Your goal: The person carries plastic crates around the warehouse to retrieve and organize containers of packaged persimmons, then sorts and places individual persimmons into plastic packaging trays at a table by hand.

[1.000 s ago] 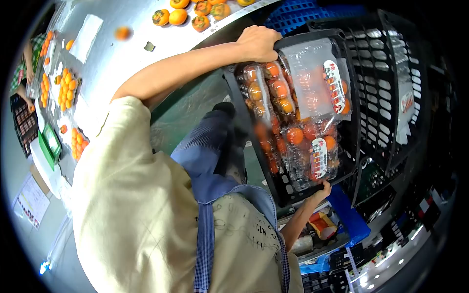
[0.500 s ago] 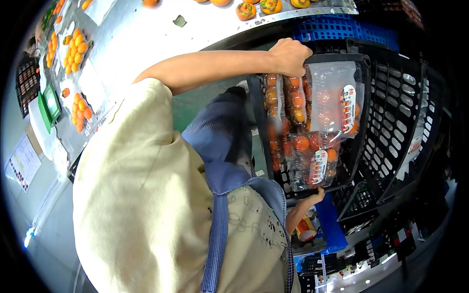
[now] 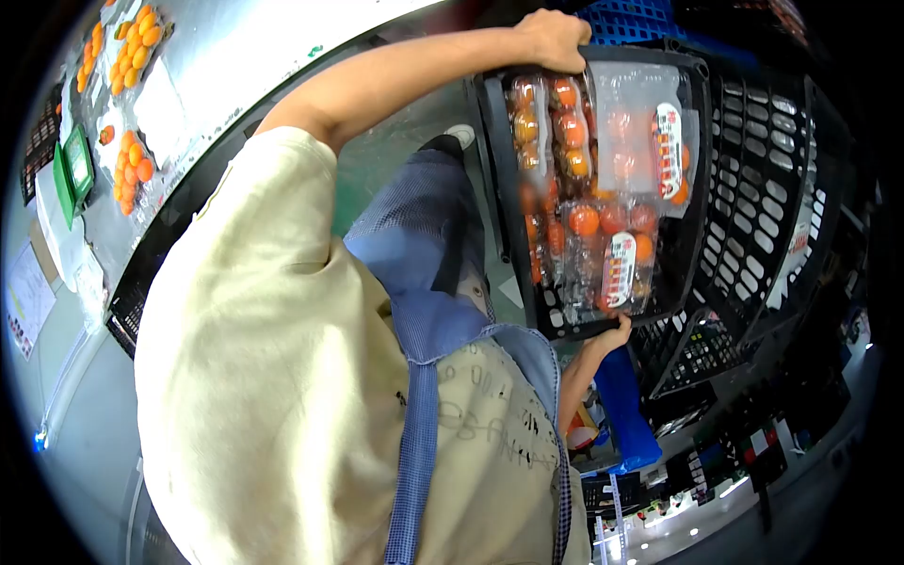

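A black plastic crate (image 3: 695, 268) is held between my two hands. My left hand (image 3: 557, 40), at the top of the view, is closed round the crate's upper rim. At the lower edge my right hand (image 3: 617, 332) grips the opposite rim, its fingers partly hidden. Inside lie several clear plastic packs of round orange-red fruit. One labelled pack (image 3: 631, 141) lies on the upper part, and another labelled pack (image 3: 589, 264) sits lower down. Narrow fruit packs (image 3: 527, 122) line the left side.
More black crates (image 3: 744, 207) stand just beyond mine, with a blue crate (image 3: 621, 21) at the top. A metal table (image 3: 245, 56) at upper left bears orange fruit (image 3: 137, 47) and a green device (image 3: 75, 169). A blue bin (image 3: 626, 414) is below my right hand.
The crate and both my hands have shifted upward in view, still gripping. The table has slid up and left, taking its nearer fruit out of view. A white shoe now shows.
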Motion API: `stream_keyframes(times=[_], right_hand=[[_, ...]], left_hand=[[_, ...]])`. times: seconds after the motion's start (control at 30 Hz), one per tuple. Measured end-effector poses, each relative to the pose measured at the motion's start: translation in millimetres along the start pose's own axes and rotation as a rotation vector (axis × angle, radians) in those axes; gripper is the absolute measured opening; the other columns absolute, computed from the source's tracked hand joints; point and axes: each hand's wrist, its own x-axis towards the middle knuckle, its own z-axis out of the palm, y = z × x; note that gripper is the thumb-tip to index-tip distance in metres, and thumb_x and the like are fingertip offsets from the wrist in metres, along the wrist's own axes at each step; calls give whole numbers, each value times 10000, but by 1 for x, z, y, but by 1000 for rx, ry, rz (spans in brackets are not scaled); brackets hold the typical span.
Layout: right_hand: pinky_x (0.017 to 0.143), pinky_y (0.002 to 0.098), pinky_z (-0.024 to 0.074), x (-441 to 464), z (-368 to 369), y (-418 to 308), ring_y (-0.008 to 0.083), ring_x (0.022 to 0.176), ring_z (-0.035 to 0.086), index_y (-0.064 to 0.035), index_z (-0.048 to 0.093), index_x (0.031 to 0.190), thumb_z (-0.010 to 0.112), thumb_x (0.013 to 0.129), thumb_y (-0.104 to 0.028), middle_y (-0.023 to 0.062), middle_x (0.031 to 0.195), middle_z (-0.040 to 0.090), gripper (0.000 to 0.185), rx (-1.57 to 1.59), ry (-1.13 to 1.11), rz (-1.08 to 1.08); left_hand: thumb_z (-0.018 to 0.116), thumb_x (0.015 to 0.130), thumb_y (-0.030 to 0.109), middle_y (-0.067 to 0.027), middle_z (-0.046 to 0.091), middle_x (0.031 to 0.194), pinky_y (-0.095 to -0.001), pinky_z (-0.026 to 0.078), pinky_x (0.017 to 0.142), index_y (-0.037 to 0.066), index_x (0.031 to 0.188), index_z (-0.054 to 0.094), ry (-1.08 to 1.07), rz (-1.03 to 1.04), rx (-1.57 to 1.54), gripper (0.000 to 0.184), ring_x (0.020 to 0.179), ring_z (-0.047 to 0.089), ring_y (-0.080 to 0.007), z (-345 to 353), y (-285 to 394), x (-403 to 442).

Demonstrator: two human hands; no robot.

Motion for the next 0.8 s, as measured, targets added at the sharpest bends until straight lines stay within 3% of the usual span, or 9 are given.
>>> stream_keyframes(times=[0.03,0.1,0.23,0.3,0.37,0.47,0.5,0.6,0.8], right_hand=[[643,294,408,-5,6,-3,167,658,472,-8,531,813,533,739,-75,49,731,492,100,-12,-18,-11],[640,299,400,-16,16,-10,160,654,466,-22,523,807,540,772,-70,35,725,486,61,-130,-46,-75],[710,295,447,-16,5,-16,140,746,524,3,592,1125,591,861,-150,16,804,549,306,-275,-70,-40],[761,309,462,-13,0,-13,161,874,562,10,587,1169,608,857,-194,54,971,608,372,-327,-80,-58],[793,309,467,-19,-7,-20,168,929,566,30,579,1178,626,843,-238,78,1105,586,432,-451,-151,-92],[690,313,483,-30,-9,-10,179,821,583,29,527,1199,583,862,-195,77,1000,599,408,-483,-193,-105],[654,315,485,-32,-11,-6,178,784,581,27,524,1186,572,864,-169,77,971,599,379,-472,-223,-86],[552,317,492,-24,-17,3,205,678,620,7,546,1074,563,859,-148,91,834,605,266,-373,-301,-225],[692,305,487,-47,-8,2,187,802,595,61,533,1111,575,808,-48,96,966,602,324,-307,-340,-198]], left_hand=[[677,705,284,-157,653,948,-383,517,801,83,1150,542,-84,-43,26,506,885,651,-294,-11,6,-4],[725,682,346,-210,599,1068,-416,464,868,-16,1072,531,-19,-173,-54,567,993,572,-354,-31,18,-28],[747,705,315,-180,567,942,-424,450,812,3,1008,512,749,46,-112,495,916,535,-336,-16,18,-87],[738,720,276,-175,566,933,-406,453,792,-9,989,528,909,-56,-247,444,898,543,-318,5,5,-125],[744,733,367,-172,585,960,-368,467,803,-32,1036,519,789,-262,-458,550,899,577,-277,33,2,-165],[754,712,479,-235,569,1144,-367,427,958,-101,1205,426,349,-333,-859,829,1095,546,-270,65,40,-215],[753,704,498,-265,543,1189,-379,399,997,-88,1307,338,318,-187,-847,937,1154,517,-313,89,47,-220],[724,715,430,-293,501,1251,-405,379,1017,-55,1409,137,335,-274,-801,1030,1204,479,-369,131,85,-226],[694,685,298,-290,501,1256,-390,397,998,3,1448,45,308,-465,-766,1045,1191,493,-378,139,80,-212]])
